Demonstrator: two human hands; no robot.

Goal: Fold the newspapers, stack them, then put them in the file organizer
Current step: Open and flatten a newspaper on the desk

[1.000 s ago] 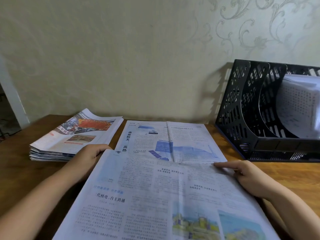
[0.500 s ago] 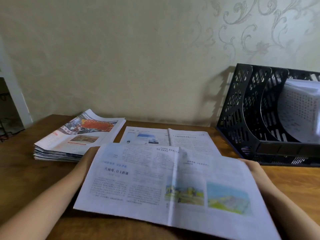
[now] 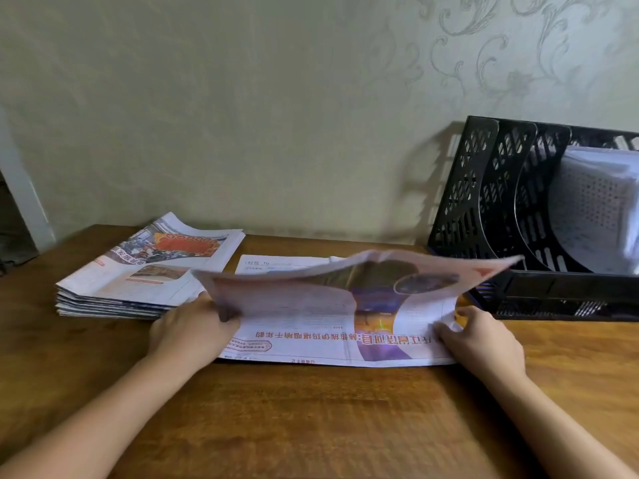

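Warm brown wood-grain desk (image 3: 311,426). Half-folded newspaper sheet (image 3: 345,305): white ground, red headline characters, purple and gold picture block across the fold. Flat stack of newspapers (image 3: 138,281): white margins, top page with a red-orange photo and grey-blue patches. Black perforated plastic file organizer (image 3: 484,202), slot pattern in its walls, white papers with fine grey print inside. Pale green wallpaper (image 3: 518,63), grey scrolling floral motif

Wooden table (image 3: 311,420): newspapers (image 3: 328,337), stack (image 3: 145,278), organizer (image 3: 532,243).
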